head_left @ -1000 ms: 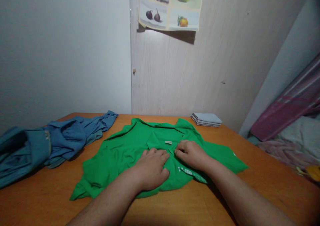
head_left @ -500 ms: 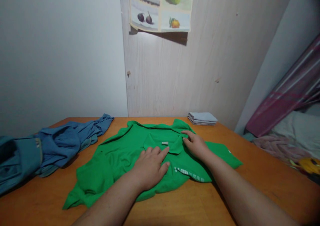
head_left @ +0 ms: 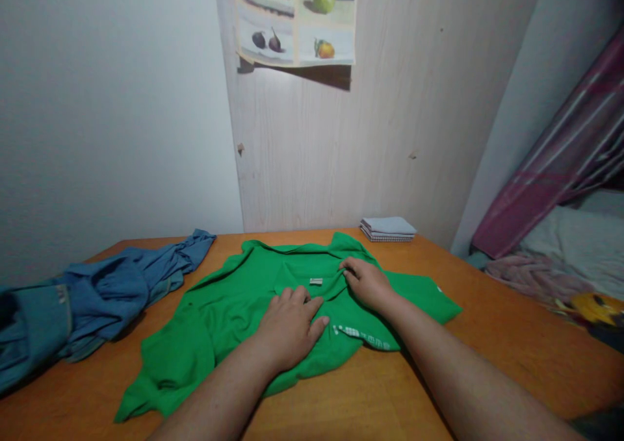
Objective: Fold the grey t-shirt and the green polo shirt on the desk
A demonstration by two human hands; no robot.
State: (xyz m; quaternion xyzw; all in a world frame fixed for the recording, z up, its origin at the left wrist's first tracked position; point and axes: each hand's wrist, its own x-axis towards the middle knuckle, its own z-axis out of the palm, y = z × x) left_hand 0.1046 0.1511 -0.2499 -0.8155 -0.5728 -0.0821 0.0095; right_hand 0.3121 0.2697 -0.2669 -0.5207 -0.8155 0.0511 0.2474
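Left hand (head_left: 287, 329) of mine lies palm down on the front of the green polo shirt (head_left: 234, 314), its fingers extended and close together, the thumb held apart from them. With my right hand (head_left: 368, 284) I have thumb and forefinger brought together, pinching the collar (head_left: 335, 289) on its right side; the other fingers curl in behind.

I see the shirt spread across the middle of the wooden table (head_left: 336, 405), reaching back close to the far edge. Its collar opens toward that edge, with a small neck label (head_left: 316, 282) showing inside. The fabric is rumpled toward the table's left edge, and on the side toward the right edge I can make out white lettering (head_left: 361, 334), too small for me to read.

A crumpled blue garment (head_left: 110, 288) runs along the table's left edge, well apart from the shirt. At the far right corner sits a stack of folded cloth (head_left: 389, 228). On the panel beyond the far edge I see a poster of fruit paintings (head_left: 296, 19).
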